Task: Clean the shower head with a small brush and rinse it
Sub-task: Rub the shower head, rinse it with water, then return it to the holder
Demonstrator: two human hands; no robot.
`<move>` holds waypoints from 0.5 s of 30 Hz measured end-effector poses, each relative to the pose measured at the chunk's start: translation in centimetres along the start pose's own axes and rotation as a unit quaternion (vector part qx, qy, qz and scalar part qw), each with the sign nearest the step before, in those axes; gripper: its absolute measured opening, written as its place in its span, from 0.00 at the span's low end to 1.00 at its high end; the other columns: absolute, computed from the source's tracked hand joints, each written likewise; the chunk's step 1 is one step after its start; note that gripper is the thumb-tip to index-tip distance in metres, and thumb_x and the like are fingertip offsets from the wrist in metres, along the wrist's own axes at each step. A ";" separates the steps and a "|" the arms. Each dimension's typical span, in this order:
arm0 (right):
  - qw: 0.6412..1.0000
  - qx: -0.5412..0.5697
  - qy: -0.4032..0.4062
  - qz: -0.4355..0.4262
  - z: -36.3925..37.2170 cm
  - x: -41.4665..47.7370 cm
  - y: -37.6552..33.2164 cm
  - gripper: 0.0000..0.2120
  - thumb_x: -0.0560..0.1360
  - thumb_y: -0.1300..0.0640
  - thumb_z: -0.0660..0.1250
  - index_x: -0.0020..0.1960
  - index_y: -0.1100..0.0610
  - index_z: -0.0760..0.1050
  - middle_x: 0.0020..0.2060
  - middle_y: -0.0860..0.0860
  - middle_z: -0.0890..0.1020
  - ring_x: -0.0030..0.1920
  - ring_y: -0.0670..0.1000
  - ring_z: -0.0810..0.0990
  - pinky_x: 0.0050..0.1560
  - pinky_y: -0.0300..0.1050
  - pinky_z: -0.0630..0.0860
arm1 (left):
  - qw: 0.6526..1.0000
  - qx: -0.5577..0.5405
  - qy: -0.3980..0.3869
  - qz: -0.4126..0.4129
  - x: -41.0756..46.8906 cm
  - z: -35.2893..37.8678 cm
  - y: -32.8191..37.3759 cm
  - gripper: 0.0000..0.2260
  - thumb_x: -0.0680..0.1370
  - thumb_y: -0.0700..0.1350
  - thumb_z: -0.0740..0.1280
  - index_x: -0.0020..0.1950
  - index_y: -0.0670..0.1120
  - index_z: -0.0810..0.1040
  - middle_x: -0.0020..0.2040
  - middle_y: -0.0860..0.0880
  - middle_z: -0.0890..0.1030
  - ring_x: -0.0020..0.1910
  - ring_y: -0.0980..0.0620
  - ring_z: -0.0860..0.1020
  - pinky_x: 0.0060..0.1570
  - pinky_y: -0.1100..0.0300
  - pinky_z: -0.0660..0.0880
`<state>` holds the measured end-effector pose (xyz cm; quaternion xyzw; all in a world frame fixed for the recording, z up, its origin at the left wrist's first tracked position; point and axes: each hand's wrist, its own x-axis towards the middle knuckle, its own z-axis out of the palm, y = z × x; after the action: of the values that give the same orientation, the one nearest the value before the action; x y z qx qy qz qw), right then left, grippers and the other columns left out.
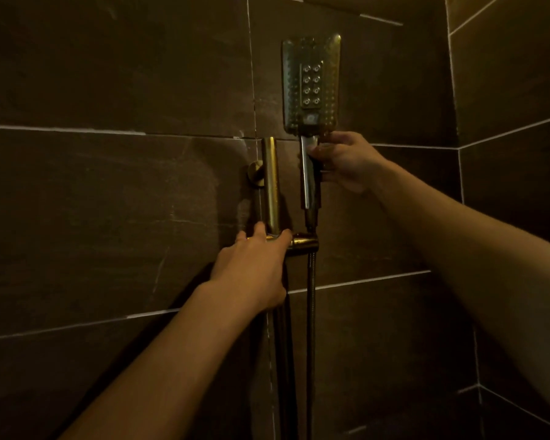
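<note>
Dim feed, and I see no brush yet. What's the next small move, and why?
Probably lift the shower head clear of the holder: the right hand grips its handle, and the left hand rests on the holder.

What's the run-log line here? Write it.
right hand: grips shower head handle | left hand: rests on rail bracket
</note>
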<state>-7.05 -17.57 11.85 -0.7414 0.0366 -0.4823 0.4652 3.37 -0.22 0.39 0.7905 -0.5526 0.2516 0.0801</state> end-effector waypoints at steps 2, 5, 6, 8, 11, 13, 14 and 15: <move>1.000 -0.007 -0.003 0.001 0.0 0.4 0.4 0.06 0.79 0.64 0.67 0.54 0.56 0.79 0.46 0.51 0.85 0.51 0.51 0.85 0.53 0.54 0.82 | 1.000 -0.001 0.000 -0.001 0.0 0.1 0.1 0.41 0.75 0.48 0.71 0.79 0.59 0.48 0.80 0.44 0.50 0.77 0.38 0.57 0.68 0.40 0.67; 1.000 -0.010 -0.008 0.001 0.0 0.2 0.8 0.07 0.80 0.64 0.66 0.56 0.57 0.79 0.48 0.51 0.85 0.52 0.52 0.85 0.55 0.55 0.82 | 1.000 0.000 0.007 0.004 0.0 0.3 -0.1 0.41 0.75 0.48 0.71 0.79 0.58 0.49 0.80 0.44 0.51 0.76 0.37 0.58 0.67 0.40 0.68; 1.000 -0.005 -0.010 0.002 -0.1 0.0 0.8 0.08 0.80 0.64 0.66 0.58 0.57 0.78 0.49 0.52 0.85 0.53 0.52 0.85 0.53 0.53 0.83 | 1.000 -0.002 0.006 0.004 0.1 0.3 -0.1 0.41 0.75 0.48 0.71 0.79 0.58 0.49 0.80 0.44 0.51 0.77 0.37 0.57 0.67 0.40 0.68; 1.000 0.007 -0.014 -0.001 -0.2 -0.3 0.5 0.09 0.80 0.64 0.65 0.59 0.58 0.78 0.49 0.52 0.84 0.53 0.51 0.85 0.51 0.51 0.82 | 1.000 -0.004 0.004 -0.001 0.2 0.4 -0.1 0.41 0.75 0.47 0.71 0.79 0.59 0.49 0.80 0.43 0.52 0.76 0.37 0.58 0.67 0.41 0.68; 0.999 0.036 -0.019 -0.005 0.0 -0.4 0.0 0.08 0.80 0.65 0.66 0.58 0.59 0.77 0.47 0.52 0.84 0.50 0.51 0.85 0.50 0.52 0.82 | 1.000 0.003 0.017 -0.012 0.4 0.4 0.0 0.39 0.74 0.48 0.71 0.79 0.59 0.51 0.77 0.43 0.58 0.73 0.38 0.64 0.64 0.42 0.71; 0.999 0.039 -0.021 -0.006 0.5 -0.7 0.2 0.07 0.80 0.65 0.65 0.56 0.58 0.77 0.46 0.52 0.84 0.49 0.51 0.85 0.52 0.53 0.83 | 1.000 0.008 0.022 -0.017 0.3 0.4 0.2 0.39 0.74 0.48 0.70 0.78 0.58 0.52 0.74 0.43 0.61 0.70 0.38 0.67 0.62 0.43 0.72; 0.999 0.034 -0.026 -0.003 0.8 -0.9 0.4 0.08 0.80 0.65 0.65 0.57 0.58 0.77 0.47 0.52 0.84 0.50 0.51 0.85 0.53 0.53 0.83 | 1.000 0.009 0.019 -0.018 0.2 0.4 0.3 0.39 0.74 0.48 0.70 0.79 0.58 0.52 0.74 0.43 0.61 0.70 0.38 0.67 0.62 0.43 0.72; 0.999 0.029 -0.033 0.000 1.1 -1.0 0.7 0.08 0.80 0.65 0.64 0.58 0.58 0.77 0.48 0.52 0.84 0.51 0.50 0.85 0.53 0.52 0.82 | 1.000 0.008 0.015 -0.018 0.1 0.4 0.4 0.39 0.74 0.48 0.71 0.79 0.58 0.52 0.75 0.43 0.60 0.70 0.38 0.67 0.62 0.43 0.72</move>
<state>-6.47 -16.74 10.51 -0.7429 0.0071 -0.4587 0.4874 3.17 -0.60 0.03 0.7974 -0.5346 0.2661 0.0866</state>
